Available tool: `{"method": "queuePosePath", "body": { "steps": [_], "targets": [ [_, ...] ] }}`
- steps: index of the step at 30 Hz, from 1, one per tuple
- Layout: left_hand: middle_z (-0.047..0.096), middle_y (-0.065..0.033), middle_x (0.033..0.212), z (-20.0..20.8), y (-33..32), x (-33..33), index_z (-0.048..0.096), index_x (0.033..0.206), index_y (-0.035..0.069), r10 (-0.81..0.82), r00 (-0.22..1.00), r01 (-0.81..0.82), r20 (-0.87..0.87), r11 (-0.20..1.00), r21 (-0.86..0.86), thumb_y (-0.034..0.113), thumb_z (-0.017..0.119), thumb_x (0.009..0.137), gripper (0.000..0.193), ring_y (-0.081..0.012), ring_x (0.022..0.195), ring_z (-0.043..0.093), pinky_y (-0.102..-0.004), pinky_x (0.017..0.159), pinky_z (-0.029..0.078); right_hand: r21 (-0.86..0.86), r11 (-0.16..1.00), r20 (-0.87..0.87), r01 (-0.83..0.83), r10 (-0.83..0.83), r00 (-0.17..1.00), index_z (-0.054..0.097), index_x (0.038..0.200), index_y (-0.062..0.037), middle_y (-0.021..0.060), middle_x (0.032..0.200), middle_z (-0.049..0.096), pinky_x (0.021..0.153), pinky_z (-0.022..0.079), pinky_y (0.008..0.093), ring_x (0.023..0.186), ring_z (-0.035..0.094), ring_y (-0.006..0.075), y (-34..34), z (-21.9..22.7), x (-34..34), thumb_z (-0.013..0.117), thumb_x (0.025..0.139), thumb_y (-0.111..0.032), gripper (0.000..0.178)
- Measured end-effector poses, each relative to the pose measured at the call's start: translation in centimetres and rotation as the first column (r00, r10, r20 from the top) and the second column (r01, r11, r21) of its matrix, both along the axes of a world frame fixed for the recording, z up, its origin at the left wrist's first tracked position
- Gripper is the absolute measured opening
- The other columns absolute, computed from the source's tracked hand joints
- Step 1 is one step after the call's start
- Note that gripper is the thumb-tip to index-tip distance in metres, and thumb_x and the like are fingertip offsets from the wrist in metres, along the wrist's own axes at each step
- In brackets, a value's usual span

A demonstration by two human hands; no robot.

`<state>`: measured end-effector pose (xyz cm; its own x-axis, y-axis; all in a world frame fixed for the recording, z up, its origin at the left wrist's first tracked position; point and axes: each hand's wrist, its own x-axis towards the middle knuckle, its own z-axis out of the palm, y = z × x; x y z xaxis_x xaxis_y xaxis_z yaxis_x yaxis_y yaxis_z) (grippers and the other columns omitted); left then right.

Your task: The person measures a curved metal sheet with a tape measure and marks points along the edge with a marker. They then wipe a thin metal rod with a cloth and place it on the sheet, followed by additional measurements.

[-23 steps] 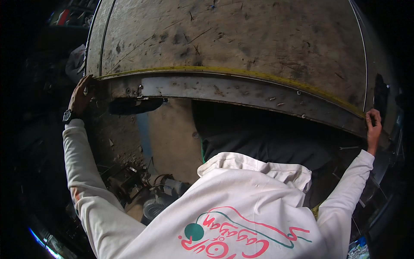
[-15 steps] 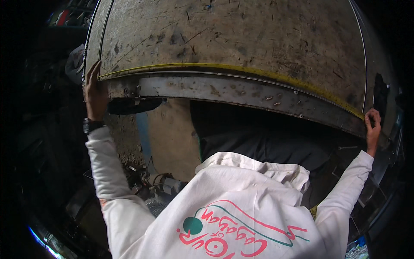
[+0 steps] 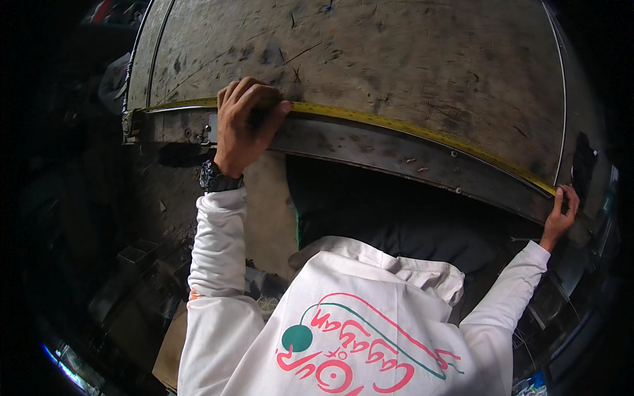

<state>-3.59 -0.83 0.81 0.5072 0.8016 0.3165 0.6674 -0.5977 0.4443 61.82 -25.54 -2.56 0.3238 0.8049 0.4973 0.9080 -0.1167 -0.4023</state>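
Note:
A yellow tape measure blade lies stretched along the front edge of a worn wooden table. Its dark case sits at the table's left front corner, out of either hand. My left hand, a dark watch on its wrist, curls over the blade left of the middle, fingers bent and thumb resting along it. At the right front corner, my right hand pinches the blade's far end between thumb and fingers. A thin metal rod runs beside the blade on the near side.
Below the tape runs a stained metal edge rail with bolt heads. Thin metal strips lie along the table's right and left sides. Dark cloth hangs under the edge. Cluttered gear and a cardboard piece lie low at left.
My left hand has moved right from the left corner onto the blade, uncovering the tape case there. My right hand stays at the blade's right end.

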Motion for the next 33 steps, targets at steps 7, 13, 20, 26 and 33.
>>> {"method": "queuePosePath", "body": {
  "steps": [7,13,20,26,33],
  "targets": [
    [0.061,-0.009,0.098,-0.6,0.0,-0.6,0.068,0.094,0.007,0.078,0.996,-0.077,-0.036,0.996,0.049,0.032,0.066,0.086,0.026,-0.0306,0.102,0.056,-0.0428,0.098,0.035,-0.033,0.999,-0.021,0.022,-0.023,1.0,0.07,0.104,0.0012,0.0124,0.113,0.07,0.103,0.047,0.0383,0.115,0.065,0.0285,0.0,0.4,-1.1,0.071,0.098,-0.012,0.014],
    [0.06,-0.0095,0.098,-0.7,0.1,-0.5,0.067,0.094,0.006,0.104,0.993,-0.101,-0.057,0.993,0.054,0.033,0.067,0.082,0.029,-0.0322,0.1,0.055,-0.0422,0.098,0.035,-0.033,0.999,-0.022,-0.017,0.016,1.0,0.068,0.103,0.0019,0.0121,0.113,0.069,0.102,0.047,0.0385,0.115,0.065,0.0284,-0.4,0.1,-1.2,0.069,0.101,-0.015,0.017],
    [0.059,-0.0091,0.095,-0.3,-0.1,-0.1,0.067,0.092,0.006,0.127,0.99,-0.125,-0.058,0.992,0.024,0.031,0.071,0.078,0.029,-0.0317,0.097,0.053,-0.0417,0.095,0.036,-0.056,0.998,0.0,0.004,-0.004,1.0,0.069,0.107,0.0011,0.0118,0.114,0.069,0.101,0.047,0.0381,0.114,0.065,0.0279,-0.3,0.1,-1.3,0.069,0.101,-0.016,0.018],
    [0.059,-0.0087,0.095,-0.5,-0.3,-0.2,0.066,0.091,0.006,0.117,0.992,-0.115,-0.045,0.992,0.041,0.03,0.07,0.075,0.028,-0.0315,0.097,0.053,-0.0415,0.095,0.037,-0.052,0.999,0.009,0.013,-0.012,1.0,0.07,0.108,0.0008,0.0122,0.115,0.069,0.102,0.047,0.038,0.114,0.065,0.0279,-0.4,0.2,-1.8,0.07,0.101,-0.016,0.018],
    [0.059,-0.0083,0.092,-0.3,-0.6,0.0,0.065,0.09,0.007,0.157,0.986,-0.155,-0.058,0.987,0.043,0.03,0.068,0.073,0.028,-0.0316,0.096,0.053,-0.0413,0.095,0.036,-0.052,0.998,0.021,0.022,-0.021,1.0,0.07,0.107,0.0006,0.0125,0.115,0.07,0.101,0.048,0.0378,0.114,0.065,0.0277,-0.4,0.6,-2.5,0.07,0.1,-0.015,0.017]
  ]
}}
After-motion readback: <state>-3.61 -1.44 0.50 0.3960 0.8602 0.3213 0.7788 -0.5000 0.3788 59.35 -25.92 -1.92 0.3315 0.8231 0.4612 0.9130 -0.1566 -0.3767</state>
